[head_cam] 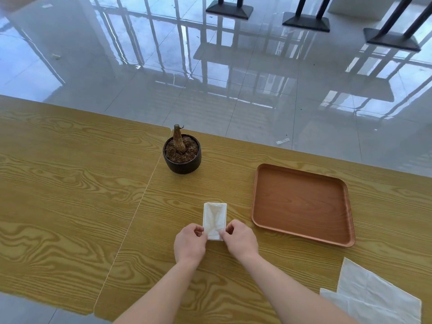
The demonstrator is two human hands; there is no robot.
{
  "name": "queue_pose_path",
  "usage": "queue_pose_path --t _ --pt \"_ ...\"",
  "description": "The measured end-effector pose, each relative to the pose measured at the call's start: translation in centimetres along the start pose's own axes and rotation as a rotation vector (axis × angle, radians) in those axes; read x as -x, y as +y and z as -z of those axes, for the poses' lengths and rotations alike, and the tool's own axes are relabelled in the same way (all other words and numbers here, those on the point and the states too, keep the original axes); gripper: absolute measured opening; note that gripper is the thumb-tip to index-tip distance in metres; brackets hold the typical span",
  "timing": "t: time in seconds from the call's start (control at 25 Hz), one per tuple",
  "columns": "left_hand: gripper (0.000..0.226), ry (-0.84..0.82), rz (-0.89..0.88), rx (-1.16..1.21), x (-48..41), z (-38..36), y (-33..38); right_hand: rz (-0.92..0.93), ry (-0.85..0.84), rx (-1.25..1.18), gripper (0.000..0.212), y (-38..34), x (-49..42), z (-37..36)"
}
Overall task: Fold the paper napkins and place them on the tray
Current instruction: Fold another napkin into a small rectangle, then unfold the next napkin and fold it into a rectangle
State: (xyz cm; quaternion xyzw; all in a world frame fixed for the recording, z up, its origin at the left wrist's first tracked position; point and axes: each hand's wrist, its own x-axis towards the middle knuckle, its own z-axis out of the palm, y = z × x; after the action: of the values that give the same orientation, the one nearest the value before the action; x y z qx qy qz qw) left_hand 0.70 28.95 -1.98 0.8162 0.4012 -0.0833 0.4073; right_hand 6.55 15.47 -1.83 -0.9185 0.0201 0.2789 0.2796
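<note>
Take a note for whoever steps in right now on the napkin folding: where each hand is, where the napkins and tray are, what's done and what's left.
Left hand: fingers pinch the near left corner of the folded napkin.
Right hand: fingers pinch its near right corner.
The folded napkin lies flat on the table, a narrow rectangle, left of the tray and in front of the potted plant.
The tray holds nothing yet.
Unfolded napkins lie at the near right of the table.
Done: this napkin is folded at least partway.
Left: finish it, move it onto the tray, then fold and place the rest.
</note>
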Motion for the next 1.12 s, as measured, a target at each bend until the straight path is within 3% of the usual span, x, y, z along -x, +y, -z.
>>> queue_pose_path --t 0.64,0.76,1.12 --pt "0.022 0.049 -0.096 -0.071 0.0 0.7 0.4 0.005 0.045 -0.112 0.018 0.6 -0.1 0.4" --pt "0.031 0.076 -0.223 -0.131 1.3 0.2 0.3 -0.001 0.058 -0.169 0.014 2.1 0.8 1.6" --pt "0.025 -0.055 -0.528 -0.211 7.3 -5.4 3.4 -0.062 0.219 -0.291 0.008 11.8 6.3 5.7"
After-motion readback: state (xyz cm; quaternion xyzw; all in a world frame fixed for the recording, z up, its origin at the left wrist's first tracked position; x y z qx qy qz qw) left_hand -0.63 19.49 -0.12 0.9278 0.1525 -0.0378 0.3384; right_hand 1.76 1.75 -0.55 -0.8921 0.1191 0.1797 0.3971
